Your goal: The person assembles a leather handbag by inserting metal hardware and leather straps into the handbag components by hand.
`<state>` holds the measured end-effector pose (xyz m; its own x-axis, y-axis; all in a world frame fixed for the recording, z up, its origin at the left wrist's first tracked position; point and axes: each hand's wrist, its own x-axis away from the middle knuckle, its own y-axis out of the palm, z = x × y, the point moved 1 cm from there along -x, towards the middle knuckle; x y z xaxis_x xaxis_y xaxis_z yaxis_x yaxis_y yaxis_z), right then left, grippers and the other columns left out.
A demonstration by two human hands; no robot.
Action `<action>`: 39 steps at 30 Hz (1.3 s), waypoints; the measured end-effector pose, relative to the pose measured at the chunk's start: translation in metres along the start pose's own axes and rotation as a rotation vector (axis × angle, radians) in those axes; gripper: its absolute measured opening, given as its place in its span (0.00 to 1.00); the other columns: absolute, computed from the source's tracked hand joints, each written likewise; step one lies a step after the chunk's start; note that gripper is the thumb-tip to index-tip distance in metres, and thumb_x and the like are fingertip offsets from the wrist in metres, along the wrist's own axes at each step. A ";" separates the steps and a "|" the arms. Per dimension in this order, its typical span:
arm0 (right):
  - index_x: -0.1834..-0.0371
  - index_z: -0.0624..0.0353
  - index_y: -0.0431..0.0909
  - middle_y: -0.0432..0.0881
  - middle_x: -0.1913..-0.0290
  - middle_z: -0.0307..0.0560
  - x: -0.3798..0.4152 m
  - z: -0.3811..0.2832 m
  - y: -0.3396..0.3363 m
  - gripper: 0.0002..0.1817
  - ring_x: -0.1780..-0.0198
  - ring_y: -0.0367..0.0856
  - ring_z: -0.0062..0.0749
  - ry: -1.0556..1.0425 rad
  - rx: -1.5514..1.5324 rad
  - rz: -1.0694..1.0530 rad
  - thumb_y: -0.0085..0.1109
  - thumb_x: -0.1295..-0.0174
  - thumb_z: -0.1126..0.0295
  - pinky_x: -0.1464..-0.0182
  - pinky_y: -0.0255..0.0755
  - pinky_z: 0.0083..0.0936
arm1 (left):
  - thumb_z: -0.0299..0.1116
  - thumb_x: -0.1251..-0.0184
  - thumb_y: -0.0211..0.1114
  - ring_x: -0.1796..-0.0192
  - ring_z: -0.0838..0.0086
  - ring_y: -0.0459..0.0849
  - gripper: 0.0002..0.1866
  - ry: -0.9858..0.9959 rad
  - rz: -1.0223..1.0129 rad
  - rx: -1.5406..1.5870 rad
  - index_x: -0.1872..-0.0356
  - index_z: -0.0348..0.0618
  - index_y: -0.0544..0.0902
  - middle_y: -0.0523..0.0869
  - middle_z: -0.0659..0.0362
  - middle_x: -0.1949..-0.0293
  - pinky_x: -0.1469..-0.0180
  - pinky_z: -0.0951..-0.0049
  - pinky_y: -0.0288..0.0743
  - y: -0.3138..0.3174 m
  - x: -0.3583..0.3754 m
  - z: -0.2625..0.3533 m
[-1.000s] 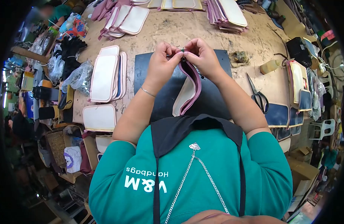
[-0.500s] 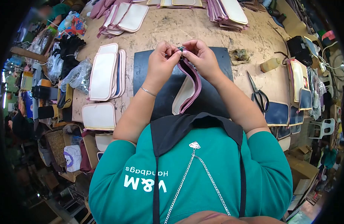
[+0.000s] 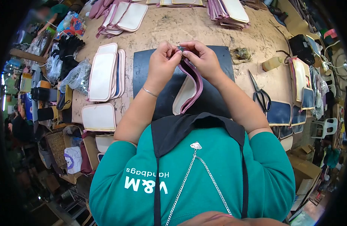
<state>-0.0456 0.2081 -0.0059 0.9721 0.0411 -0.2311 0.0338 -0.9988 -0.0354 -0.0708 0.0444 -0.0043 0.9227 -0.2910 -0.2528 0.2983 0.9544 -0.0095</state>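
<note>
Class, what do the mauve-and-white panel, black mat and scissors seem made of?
Mauve-and-white panel: perhaps leather or synthetic, matt, bending in a smooth curve.
Black mat: probably rubber or plastic, smooth with faint sheen.
Scissors: blades likely steel, grey and metallic; handles black, possibly plastic.

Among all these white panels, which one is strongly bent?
The purple-edged panel over the black mat: its far end is between the left hand and right hand. The other panels lie on the table.
</note>
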 end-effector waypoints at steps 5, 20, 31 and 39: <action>0.43 0.62 0.80 0.85 0.52 0.41 0.004 -0.006 -0.001 0.14 0.52 0.81 0.18 0.030 0.024 -0.014 0.58 0.31 0.77 0.47 0.76 0.18 | 0.19 0.32 0.64 0.61 0.82 0.75 0.15 0.003 -0.020 -0.053 0.70 0.44 0.65 0.80 0.60 0.64 0.58 0.82 0.73 -0.002 0.001 -0.001; 0.47 0.62 0.83 0.87 0.55 0.40 0.006 -0.014 -0.004 0.12 0.55 0.82 0.18 0.007 0.145 0.013 0.62 0.33 0.75 0.51 0.77 0.18 | 0.21 0.35 0.67 0.63 0.81 0.77 0.17 0.018 0.006 -0.051 0.71 0.42 0.63 0.83 0.57 0.67 0.59 0.78 0.76 -0.002 -0.002 -0.003; 0.54 0.65 0.85 0.87 0.57 0.46 0.005 -0.014 -0.002 0.09 0.58 0.85 0.23 -0.044 0.172 0.044 0.61 0.36 0.78 0.53 0.79 0.21 | 0.20 0.35 0.67 0.62 0.81 0.79 0.14 0.029 0.095 -0.136 0.69 0.40 0.68 0.84 0.57 0.67 0.56 0.79 0.77 0.007 0.006 0.005; 0.56 0.64 0.85 0.85 0.58 0.46 0.006 0.001 0.001 0.08 0.54 0.84 0.25 0.058 -0.087 0.012 0.62 0.35 0.75 0.49 0.78 0.22 | 0.20 0.32 0.64 0.57 0.78 0.83 0.10 -0.061 0.013 0.055 0.52 0.35 0.77 0.84 0.57 0.56 0.52 0.76 0.80 -0.006 0.001 -0.004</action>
<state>-0.0401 0.2070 -0.0083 0.9842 0.0301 -0.1743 0.0397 -0.9978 0.0522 -0.0728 0.0387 -0.0086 0.9391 -0.2840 -0.1934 0.2980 0.9534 0.0467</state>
